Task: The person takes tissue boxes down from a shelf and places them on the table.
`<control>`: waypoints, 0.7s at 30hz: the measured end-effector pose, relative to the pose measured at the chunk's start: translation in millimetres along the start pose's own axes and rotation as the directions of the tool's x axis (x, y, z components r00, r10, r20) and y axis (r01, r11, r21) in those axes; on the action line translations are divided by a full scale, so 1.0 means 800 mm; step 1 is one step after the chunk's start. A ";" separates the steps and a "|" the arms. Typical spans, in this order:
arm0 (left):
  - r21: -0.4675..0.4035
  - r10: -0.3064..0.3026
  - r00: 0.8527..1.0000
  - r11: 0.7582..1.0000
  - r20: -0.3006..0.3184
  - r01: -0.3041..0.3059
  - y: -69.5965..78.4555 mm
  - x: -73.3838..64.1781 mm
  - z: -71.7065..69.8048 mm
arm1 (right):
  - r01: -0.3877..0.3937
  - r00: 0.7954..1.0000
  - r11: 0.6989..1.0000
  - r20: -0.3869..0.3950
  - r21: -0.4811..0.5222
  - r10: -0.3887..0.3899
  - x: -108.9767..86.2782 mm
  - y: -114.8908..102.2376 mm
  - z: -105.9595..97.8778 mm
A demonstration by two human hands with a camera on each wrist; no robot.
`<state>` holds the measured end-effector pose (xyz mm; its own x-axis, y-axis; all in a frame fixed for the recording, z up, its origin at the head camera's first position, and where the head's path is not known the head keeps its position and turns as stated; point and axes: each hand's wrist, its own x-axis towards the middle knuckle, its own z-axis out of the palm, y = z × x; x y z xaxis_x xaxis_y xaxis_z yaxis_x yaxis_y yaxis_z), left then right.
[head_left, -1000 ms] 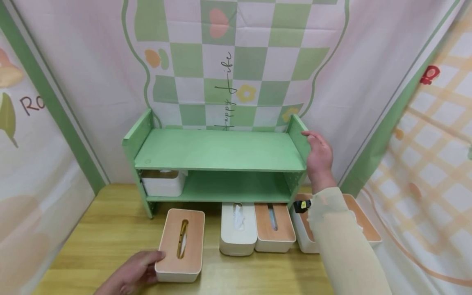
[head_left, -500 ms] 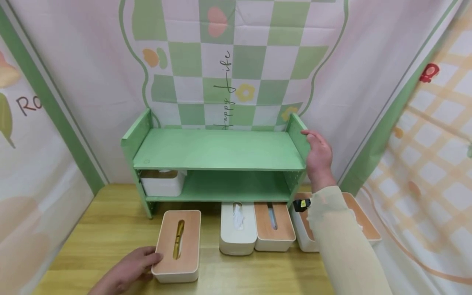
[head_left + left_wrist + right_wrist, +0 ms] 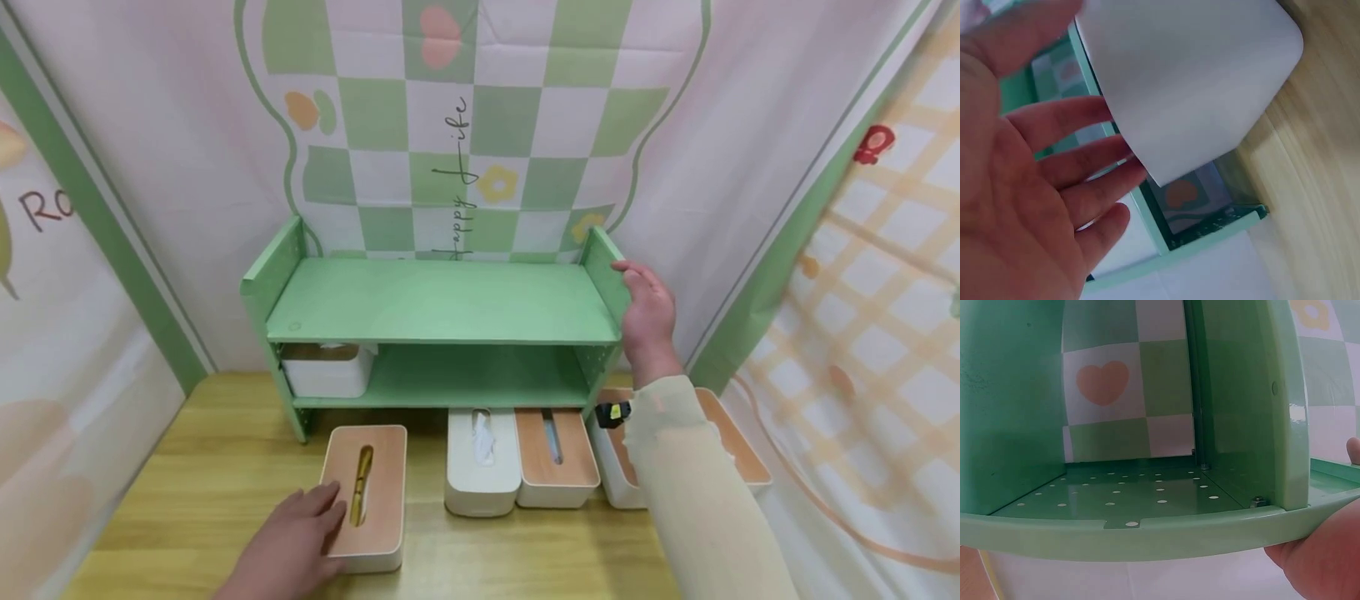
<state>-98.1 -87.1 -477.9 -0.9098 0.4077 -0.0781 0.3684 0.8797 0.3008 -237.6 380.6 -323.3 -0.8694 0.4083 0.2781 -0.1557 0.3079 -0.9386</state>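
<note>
A white tissue box with a wood-look lid (image 3: 382, 508) stands on the table at front left, its oblong slot showing something gold inside. My left hand (image 3: 288, 542) is at its left side, fingertips over the lid's left edge. In the left wrist view these fingers (image 3: 1085, 159) are spread and relaxed beside the box's white wall (image 3: 1191, 81), not wrapped round it. With my right hand (image 3: 651, 321) I grip the right side panel of a green two-tier shelf (image 3: 442, 300). The right wrist view has the palm (image 3: 1329, 556) outside this panel and a fingertip (image 3: 1354, 450) over its inner side.
Another white tissue box (image 3: 326, 375) sits on the lower tier at left. Before the shelf stand an all-white tissue box (image 3: 483, 483) and a wood-lidded one (image 3: 558, 467). More wood-lidded boxes (image 3: 738, 450) lie behind my right sleeve. Printed curtains (image 3: 517, 125) surround the table.
The tissue box slid slightly left, then stayed. My left hand let go of its left side and moved right, up over the lid's edge. My right hand keeps its grip on the panel.
</note>
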 end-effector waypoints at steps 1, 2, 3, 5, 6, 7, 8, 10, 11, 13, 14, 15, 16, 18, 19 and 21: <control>0.018 0.010 1.000 1.000 -0.011 -0.010 0.001 0.000 0.001 | 0.003 1.000 1.000 -0.002 0.001 -0.003 0.000 0.000 0.000; 0.030 0.015 1.000 0.999 -0.023 -0.014 0.002 0.000 0.003 | 0.004 1.000 1.000 -0.004 0.002 -0.004 0.001 0.000 0.000; 0.038 0.021 0.999 0.999 -0.034 -0.020 0.003 0.001 0.003 | 0.005 1.000 1.000 -0.007 0.004 -0.005 0.001 0.000 0.001; 0.045 0.035 0.998 0.998 -0.054 -0.032 0.003 0.002 0.005 | 0.008 1.000 1.000 -0.010 0.006 -0.007 0.001 0.001 0.001; 0.049 0.047 0.997 0.998 -0.065 -0.043 0.003 0.003 0.006 | 0.007 1.000 1.000 -0.009 0.005 -0.007 0.001 0.001 0.001; 0.054 0.061 0.995 0.997 -0.073 -0.058 0.003 0.004 0.007 | 0.007 1.000 1.000 -0.009 0.006 -0.007 0.001 0.001 0.002; 0.060 0.076 0.994 0.996 -0.081 -0.071 0.004 0.005 0.008 | 0.008 1.000 1.000 -0.008 0.004 -0.008 0.001 0.001 0.002; 0.062 0.103 0.990 0.993 -0.096 -0.097 0.005 0.009 0.008 | 0.009 1.000 1.000 -0.007 0.005 -0.009 0.001 0.001 0.002; 0.060 0.113 0.988 0.992 -0.103 -0.108 0.006 0.011 0.009 | 0.010 1.000 1.000 -0.008 0.005 -0.010 0.001 0.001 0.002; 0.049 0.123 0.987 0.992 -0.102 -0.119 0.008 0.018 0.009 | 0.018 1.000 1.000 -0.012 0.007 -0.018 0.001 0.001 0.003; 0.037 0.121 0.988 0.992 -0.100 -0.118 0.009 0.022 0.008 | 0.022 1.000 1.000 -0.014 0.009 -0.022 0.001 0.001 0.003; 0.022 0.118 0.988 0.993 -0.096 -0.116 0.011 0.025 0.008 | 0.024 1.000 1.000 -0.016 0.012 -0.024 0.001 0.001 0.003; 0.014 0.115 0.989 0.993 -0.094 -0.114 0.011 0.028 0.008 | 0.025 1.000 1.000 -0.017 0.015 -0.025 0.001 0.001 0.003; 0.001 0.114 0.989 0.993 -0.092 -0.114 0.013 0.034 0.008 | 0.026 0.999 1.000 -0.019 0.018 -0.026 0.001 0.001 0.003; -0.001 0.115 0.989 0.993 -0.095 -0.116 0.013 0.037 0.008 | 0.027 0.999 0.999 -0.020 0.020 -0.027 0.002 0.001 0.003; 0.003 0.119 0.988 0.993 -0.100 -0.119 0.014 0.041 0.009 | 0.023 1.000 1.000 -0.020 0.018 -0.023 0.001 0.000 0.003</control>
<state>-122.2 -62.1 -484.0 -0.8742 0.4826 0.0538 0.4746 0.8257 0.3050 -239.7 379.0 -323.9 -0.8562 0.4182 0.3032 -0.1837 0.3019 -0.9355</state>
